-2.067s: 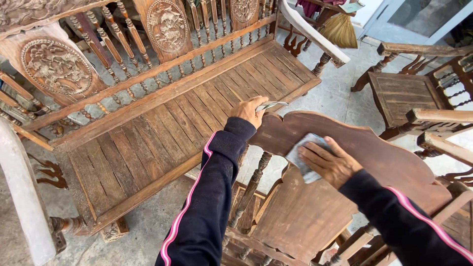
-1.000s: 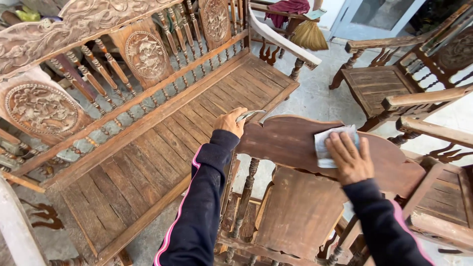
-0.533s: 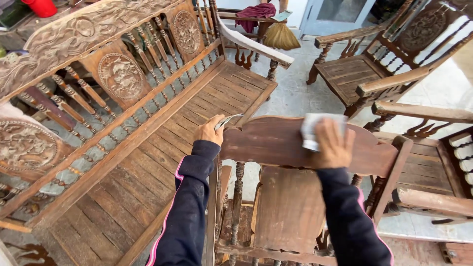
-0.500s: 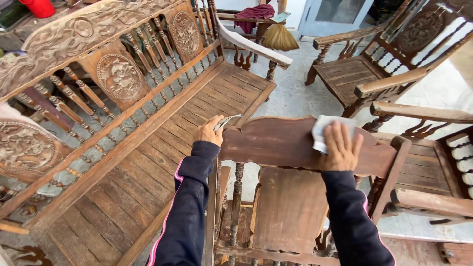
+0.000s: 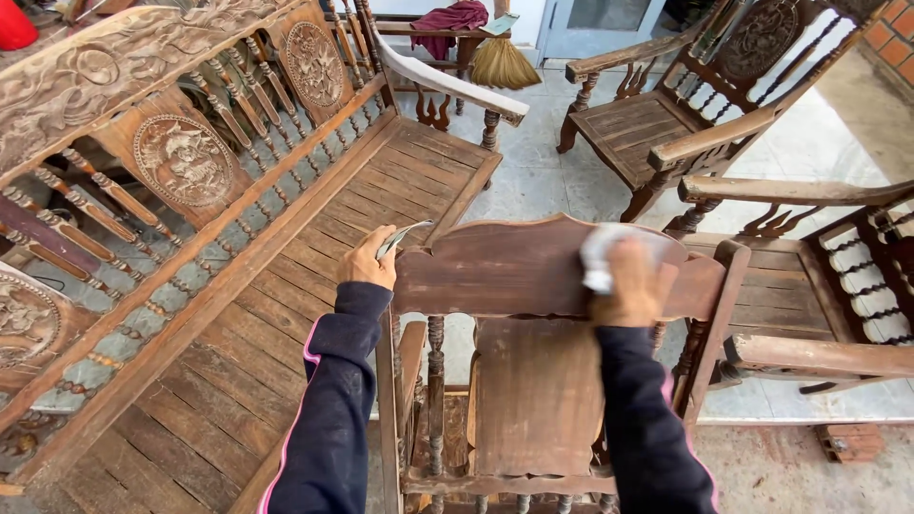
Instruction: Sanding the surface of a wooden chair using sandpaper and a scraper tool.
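**Sheet pressed on chair top rail, both hands engaged**

Nearest the camera: two dark sleeves with pink stripes enter from the bottom edge. Below them the chair back (image 5: pixel 538 395) shows a flat centre panel and turned spindles; its lower part is cut off by the frame edge.

Top rail (image 5: pixel 505 271): long axis runs left to right across the view, scalloped upper edge pointing away from the person. The surface is worn brown with paler patches.

Left hand (image 5: pixel 367 262): fingers clenched over the rail's left end, also pinching a thin grey metal tool (image 5: pixel 402 235) whose tip points up and to the right. The tool's kind is hard to make out.

Right hand (image 5: pixel 626 286): fingers flat and together, pressing a pale grey sheet (image 5: pixel 602 249) onto the right part of the rail, near its upper edge. Hand and sheet are motion-blurred; the hand covers most of the sheet.

Left of the chair: a long carved bench (image 5: pixel 314 247) with slatted seat, spindles and round carved medallions, its left end cut off.

Right: another slatted chair (image 5: pixel 819 286), partly out of frame.

Farther off: an armchair (image 5: pixel 657 119) on the pale tiled floor (image 5: pixel 543 181), then a straw broom (image 5: pixel 502 65) and a dark red cloth (image 5: pixel 455 17) by the doorway.
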